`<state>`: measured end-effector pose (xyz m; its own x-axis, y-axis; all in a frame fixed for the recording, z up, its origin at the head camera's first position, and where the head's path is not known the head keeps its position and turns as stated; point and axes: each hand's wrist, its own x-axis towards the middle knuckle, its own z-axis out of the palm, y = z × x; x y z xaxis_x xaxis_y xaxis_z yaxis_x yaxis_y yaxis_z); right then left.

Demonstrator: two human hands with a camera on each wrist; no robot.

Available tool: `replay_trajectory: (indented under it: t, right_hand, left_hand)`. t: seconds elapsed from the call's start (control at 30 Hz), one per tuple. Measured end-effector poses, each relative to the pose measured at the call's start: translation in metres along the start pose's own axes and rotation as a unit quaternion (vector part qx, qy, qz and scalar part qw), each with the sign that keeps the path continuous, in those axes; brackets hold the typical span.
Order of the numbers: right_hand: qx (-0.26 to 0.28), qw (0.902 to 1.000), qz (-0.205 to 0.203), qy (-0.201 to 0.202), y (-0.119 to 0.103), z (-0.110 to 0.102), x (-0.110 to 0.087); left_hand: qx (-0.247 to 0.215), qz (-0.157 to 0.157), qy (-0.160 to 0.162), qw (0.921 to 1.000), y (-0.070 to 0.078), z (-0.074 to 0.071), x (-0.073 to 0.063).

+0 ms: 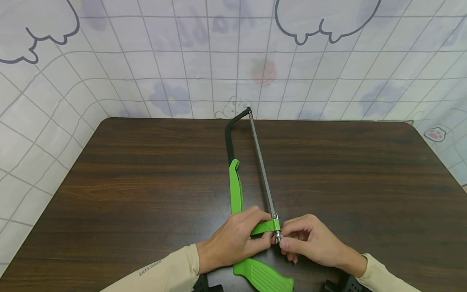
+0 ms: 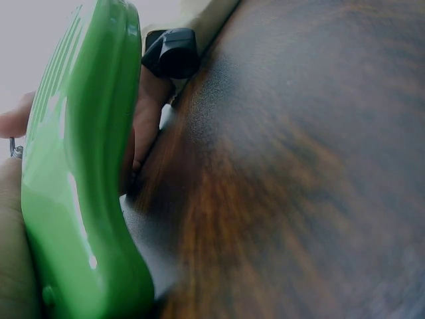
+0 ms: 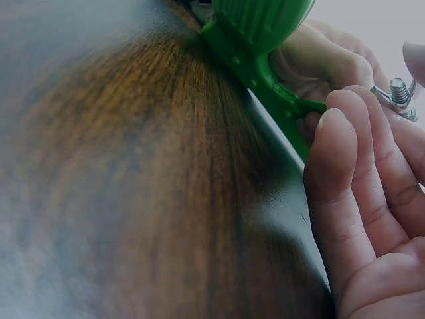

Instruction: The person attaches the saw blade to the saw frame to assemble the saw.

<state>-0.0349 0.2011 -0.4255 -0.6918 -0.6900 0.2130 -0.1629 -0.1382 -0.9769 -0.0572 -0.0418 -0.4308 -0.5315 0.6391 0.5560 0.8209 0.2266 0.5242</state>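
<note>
A hacksaw with a green and black frame (image 1: 235, 190) lies on the table, its far end pointing away from me. Its grey blade (image 1: 262, 166) runs along the right side. My left hand (image 1: 237, 237) grips the frame near the green crosspiece at the blade's near end. At that end, my right hand (image 1: 313, 243) has thumb and forefinger at a metal wing nut (image 1: 278, 236), pinching it. The threaded bolt end (image 3: 400, 93) shows between those fingers in the right wrist view. The ribbed green handle (image 2: 86, 166) fills much of the left wrist view.
The dark wood table (image 1: 146, 194) extends on both sides of the saw. Behind it hangs a white grid-patterned cloth (image 1: 226, 65) with flower and cloud prints. A black wrist camera (image 2: 174, 54) shows near the table surface.
</note>
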Motion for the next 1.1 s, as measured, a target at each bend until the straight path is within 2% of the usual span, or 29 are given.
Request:
replay_trajectory:
  t: [0.37,1.1]
  right_hand:
    - [0.02,0.999,-0.036,-0.019,0.0042,-0.0017,0.001]
    - [0.045,0.9981,-0.037,-0.021,0.0033,-0.0008,0.0021]
  left_hand:
    - [0.003,-0.001,0.001,1.0,0.0006,0.0001,0.0002]
    - [0.008,-0.001,0.004,1.0,0.0003,0.0008,0.0007]
